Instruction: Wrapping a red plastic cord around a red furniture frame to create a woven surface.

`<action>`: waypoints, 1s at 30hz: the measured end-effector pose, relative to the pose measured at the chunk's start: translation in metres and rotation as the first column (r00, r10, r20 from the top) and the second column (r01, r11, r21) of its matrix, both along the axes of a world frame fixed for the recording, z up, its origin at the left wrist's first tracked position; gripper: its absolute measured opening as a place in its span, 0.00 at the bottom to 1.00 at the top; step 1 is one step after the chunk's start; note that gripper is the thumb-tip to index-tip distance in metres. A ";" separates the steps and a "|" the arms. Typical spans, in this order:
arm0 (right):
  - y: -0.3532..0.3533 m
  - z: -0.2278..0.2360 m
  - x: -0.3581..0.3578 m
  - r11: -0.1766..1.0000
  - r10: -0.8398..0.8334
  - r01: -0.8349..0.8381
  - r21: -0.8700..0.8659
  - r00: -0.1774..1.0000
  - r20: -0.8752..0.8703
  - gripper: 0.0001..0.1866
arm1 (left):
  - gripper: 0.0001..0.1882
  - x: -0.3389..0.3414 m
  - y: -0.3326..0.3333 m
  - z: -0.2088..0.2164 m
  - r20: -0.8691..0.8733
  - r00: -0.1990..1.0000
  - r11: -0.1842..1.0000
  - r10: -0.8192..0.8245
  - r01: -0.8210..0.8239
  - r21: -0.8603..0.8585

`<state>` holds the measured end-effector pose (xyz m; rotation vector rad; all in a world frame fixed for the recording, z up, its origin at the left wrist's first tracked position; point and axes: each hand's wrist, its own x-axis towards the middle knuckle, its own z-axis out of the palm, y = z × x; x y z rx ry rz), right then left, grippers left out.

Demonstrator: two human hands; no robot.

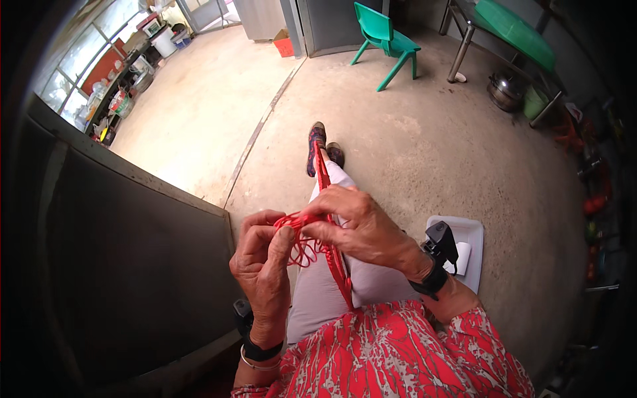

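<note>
Over my lap, my left hand (260, 260) pinches a looped bundle of thin red cord (306, 254) between thumb and fingers. From the other side, my right hand (355, 222) closes its thumb and fingertips on the same cord. Loose loops dangle below the fingertips. A long red braided strip (338, 270) lies along my legs, from near the shoe to the waist; my right hand covers part of it. Whether the cord joins the strip is hidden behind the fingers.
A white plastic tray (475, 233) with something white inside sits on the floor at my right. A dark panel (139, 265) stands close on my left. Farther off are a green chair (381, 36), a metal-legged table (459, 53) and a metal pot (505, 90).
</note>
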<state>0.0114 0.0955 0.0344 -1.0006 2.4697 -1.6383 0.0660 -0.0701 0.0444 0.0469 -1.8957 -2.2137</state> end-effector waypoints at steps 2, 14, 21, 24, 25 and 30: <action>0.013 0.000 0.005 0.984 -0.032 0.073 -0.165 0.970 0.241 0.12 | 0.06 -0.003 -0.002 0.001 -0.058 0.998 0.998 -0.006 0.003 -0.059; 0.364 -0.055 0.141 0.156 -0.434 0.760 -0.631 0.627 0.647 0.10 | 0.14 0.004 0.018 -0.062 0.328 0.922 0.931 -0.205 0.080 0.357; 0.426 -0.115 0.222 -0.439 -0.816 0.873 -0.212 -0.289 0.500 0.13 | 0.17 0.006 0.033 -0.051 0.305 0.768 0.701 -0.563 0.249 0.668; 0.360 -0.125 0.192 -0.296 -0.788 0.946 -0.130 -0.165 0.593 0.14 | 0.17 0.007 0.028 -0.053 0.289 0.776 0.678 -0.561 0.231 0.698; 0.351 -0.147 0.189 -0.151 -0.798 0.963 -0.223 0.014 0.602 0.14 | 0.16 0.008 0.029 -0.048 0.300 0.768 0.679 -0.565 0.226 0.699; 0.166 -0.134 0.108 0.391 -0.073 0.769 -0.505 0.573 0.816 0.15 | 0.15 0.014 0.030 -0.053 0.323 0.771 0.689 -0.550 0.199 0.697</action>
